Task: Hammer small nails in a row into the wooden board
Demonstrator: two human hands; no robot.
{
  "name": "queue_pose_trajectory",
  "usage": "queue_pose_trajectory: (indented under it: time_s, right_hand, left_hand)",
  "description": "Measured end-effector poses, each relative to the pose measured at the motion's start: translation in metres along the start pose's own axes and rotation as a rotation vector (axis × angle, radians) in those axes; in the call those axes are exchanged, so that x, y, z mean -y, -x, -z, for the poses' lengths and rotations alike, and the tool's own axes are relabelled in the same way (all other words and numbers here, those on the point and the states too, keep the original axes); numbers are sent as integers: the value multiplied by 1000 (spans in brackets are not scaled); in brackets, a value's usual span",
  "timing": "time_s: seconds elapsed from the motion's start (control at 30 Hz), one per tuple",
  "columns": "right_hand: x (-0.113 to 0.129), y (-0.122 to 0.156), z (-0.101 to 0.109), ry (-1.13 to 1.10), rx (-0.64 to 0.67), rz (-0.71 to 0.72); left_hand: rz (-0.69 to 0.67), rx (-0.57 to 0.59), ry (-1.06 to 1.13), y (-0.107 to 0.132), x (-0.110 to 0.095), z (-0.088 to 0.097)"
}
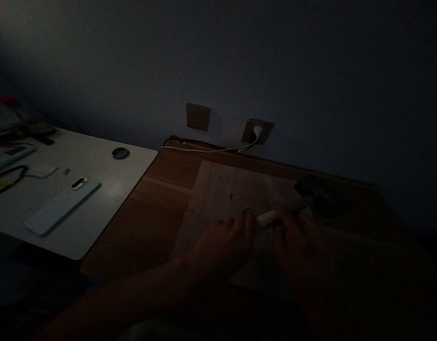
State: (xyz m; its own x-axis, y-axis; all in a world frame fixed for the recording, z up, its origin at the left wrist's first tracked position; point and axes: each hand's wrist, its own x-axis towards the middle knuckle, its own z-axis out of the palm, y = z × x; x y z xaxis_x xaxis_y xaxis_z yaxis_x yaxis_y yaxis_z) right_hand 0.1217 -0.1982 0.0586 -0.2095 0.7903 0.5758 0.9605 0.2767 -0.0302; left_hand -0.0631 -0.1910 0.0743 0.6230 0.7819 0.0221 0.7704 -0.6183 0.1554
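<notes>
The picture is very dark. A pale mat (221,194) lies on the wooden counter (150,213), and on the mat's right part rests a mallet (319,195). Its black head is at the mat's far right corner, and its light handle (270,218) runs back toward the mat's middle.

Both hands are over the mat's near half, at the handle. The left hand (223,244) comes in from the mat's near left, fingers loosely curled and close together, their tips at the free end of the handle. The pictures do not show whether it grips the handle or only touches it. The right hand (298,248) lies just right of it, fingers bent down over the handle nearer the head. Shadow hides whether they close round it. A small dark speck (231,196) sits on the mat beyond the left hand.

Left of the mat, a white counter (108,208) abuts the wooden one and carries a phone (62,204) lying face down. Farther from the mat are a round dark disc (120,152) and a black cord (8,176). Behind the mat, on the wall (310,71), are a plate (198,116) and a socket (252,137) with a white plug (257,130). The plug's cable (204,150) trails along the counter's back edge.
</notes>
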Motion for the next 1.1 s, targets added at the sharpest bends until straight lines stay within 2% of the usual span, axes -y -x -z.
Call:
queue_pose_trajectory:
  time_s: [0.07,0.17,0.23,0.3,0.37,0.5,0.57,0.63,0.8,0.93,1.1]
  right_hand:
    - [26,-15,7,-43,-112,111]
    - [55,-35,6,-153,-147,258]
    - [60,-44,-6,-285,-110,376]
    - [52,-50,-25,-409,-46,443]
    - [36,-53,-46,-452,15,321]
    - [6,-65,-77,-454,312,3]
    - [0,-74,-85,-475,437,-75]
    - [1,-83,-90,-473,539,-71]
    - [9,-96,-99,-412,742,25]
    - [8,-106,-107,-377,697,88]
    - [8,-126,-124,-551,653,-59]
  left_hand:
    - [141,29,41,9,26,6]
    - [352,-140,159,18,69,10]
    - [470,-220,264,22,97,10]
    - [575,-273,367,25,121,10]
    - [637,-360,433,28,142,10]
    - [773,-521,440,29,173,4]
    - [829,-563,383,29,182,-2]
    - [847,-541,330,31,187,-9]
    - [816,-282,259,39,188,-20]
    - [789,-176,185,42,187,-25]
    - [839,-135,175,40,187,-22]
